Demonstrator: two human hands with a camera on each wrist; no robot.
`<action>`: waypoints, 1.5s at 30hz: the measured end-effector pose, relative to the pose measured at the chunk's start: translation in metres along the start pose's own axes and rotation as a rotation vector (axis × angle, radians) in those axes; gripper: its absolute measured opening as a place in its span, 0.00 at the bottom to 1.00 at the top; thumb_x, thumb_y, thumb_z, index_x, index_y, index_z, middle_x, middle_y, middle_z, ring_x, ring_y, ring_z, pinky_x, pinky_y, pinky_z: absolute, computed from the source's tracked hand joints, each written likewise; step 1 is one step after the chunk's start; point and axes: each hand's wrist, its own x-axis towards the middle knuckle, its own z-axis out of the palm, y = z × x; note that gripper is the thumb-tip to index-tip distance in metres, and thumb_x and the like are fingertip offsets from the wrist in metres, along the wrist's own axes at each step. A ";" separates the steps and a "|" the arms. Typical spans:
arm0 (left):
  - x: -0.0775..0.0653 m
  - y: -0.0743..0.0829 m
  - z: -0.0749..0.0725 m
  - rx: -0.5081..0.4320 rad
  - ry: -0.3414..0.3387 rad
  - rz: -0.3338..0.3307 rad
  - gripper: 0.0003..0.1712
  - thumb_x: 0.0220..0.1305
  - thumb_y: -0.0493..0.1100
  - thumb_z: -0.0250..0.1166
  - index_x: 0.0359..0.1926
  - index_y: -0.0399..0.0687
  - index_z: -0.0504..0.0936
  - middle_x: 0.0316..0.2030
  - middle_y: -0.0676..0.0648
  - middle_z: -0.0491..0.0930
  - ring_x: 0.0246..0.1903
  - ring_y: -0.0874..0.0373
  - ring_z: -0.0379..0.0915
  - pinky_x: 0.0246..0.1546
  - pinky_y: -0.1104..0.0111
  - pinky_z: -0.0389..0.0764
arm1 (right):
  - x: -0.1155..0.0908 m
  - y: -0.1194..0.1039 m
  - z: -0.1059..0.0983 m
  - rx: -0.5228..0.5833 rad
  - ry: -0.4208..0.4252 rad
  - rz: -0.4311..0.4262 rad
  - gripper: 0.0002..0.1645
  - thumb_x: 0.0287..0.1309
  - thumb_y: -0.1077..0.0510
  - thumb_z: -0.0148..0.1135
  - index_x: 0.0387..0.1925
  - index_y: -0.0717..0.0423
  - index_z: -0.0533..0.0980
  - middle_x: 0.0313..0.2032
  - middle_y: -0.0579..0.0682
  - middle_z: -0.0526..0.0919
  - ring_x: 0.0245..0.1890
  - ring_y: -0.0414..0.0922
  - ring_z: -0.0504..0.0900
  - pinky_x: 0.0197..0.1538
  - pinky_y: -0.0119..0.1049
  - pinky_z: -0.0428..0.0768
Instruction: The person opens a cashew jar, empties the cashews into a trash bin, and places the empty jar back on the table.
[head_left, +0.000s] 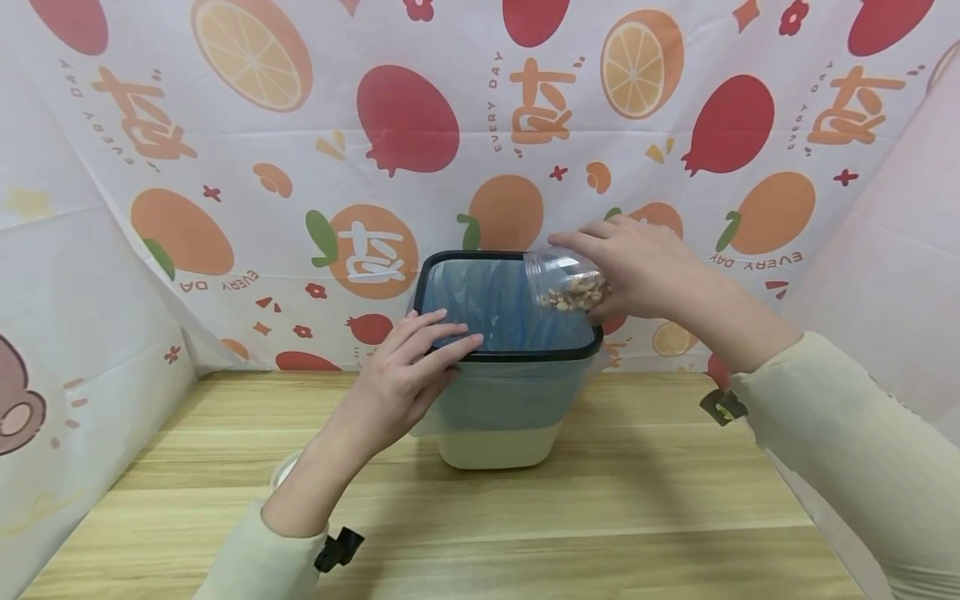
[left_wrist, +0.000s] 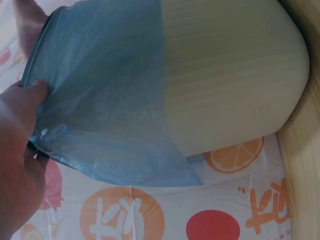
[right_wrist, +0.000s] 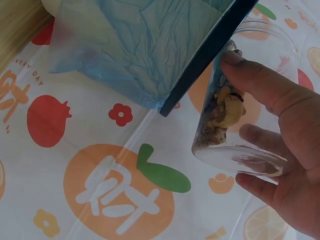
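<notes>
A trash bin (head_left: 498, 450), cream below and lined with a blue plastic bag (left_wrist: 115, 95), stands upright. Its black rim (head_left: 525, 357) holds the bag folded over the outside. My left hand (head_left: 412, 367) grips the near left part of the rim, fingers over the edge and thumb against the bag outside. Above the bin's right side my right hand (head_left: 637, 262) holds a clear plastic jar (head_left: 566, 279) tipped sideways, mouth toward the bin's opening. Small brown and tan pieces (right_wrist: 227, 107) lie along the jar's lower side. The jar's lid is not on it.
Under the bin is a wood-grain table (head_left: 637, 533). A fruit-print cloth (head_left: 300, 167) hangs close behind it, with pale cloth at both sides. Part of a round, pale-rimmed item (head_left: 282, 471) shows behind my left forearm.
</notes>
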 end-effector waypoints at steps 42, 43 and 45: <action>-0.002 0.001 0.001 -0.007 0.010 0.000 0.31 0.63 0.38 0.69 0.67 0.60 0.76 0.61 0.48 0.76 0.70 0.47 0.62 0.70 0.41 0.60 | 0.001 -0.007 -0.008 -0.077 0.047 -0.073 0.61 0.36 0.46 0.85 0.73 0.41 0.64 0.64 0.51 0.75 0.65 0.55 0.70 0.54 0.54 0.81; -0.001 0.001 0.001 -0.008 0.010 0.000 0.31 0.63 0.38 0.69 0.67 0.60 0.76 0.61 0.48 0.76 0.70 0.47 0.62 0.70 0.41 0.60 | 0.001 -0.007 -0.008 -0.085 0.054 -0.080 0.61 0.36 0.46 0.85 0.73 0.41 0.64 0.64 0.51 0.75 0.65 0.55 0.70 0.54 0.54 0.81; -0.001 0.000 0.001 -0.009 0.012 0.001 0.31 0.63 0.38 0.69 0.66 0.60 0.76 0.61 0.48 0.76 0.70 0.47 0.62 0.69 0.41 0.60 | 0.001 -0.007 -0.008 -0.100 0.072 -0.097 0.61 0.35 0.47 0.86 0.73 0.41 0.64 0.63 0.51 0.76 0.64 0.55 0.71 0.53 0.53 0.81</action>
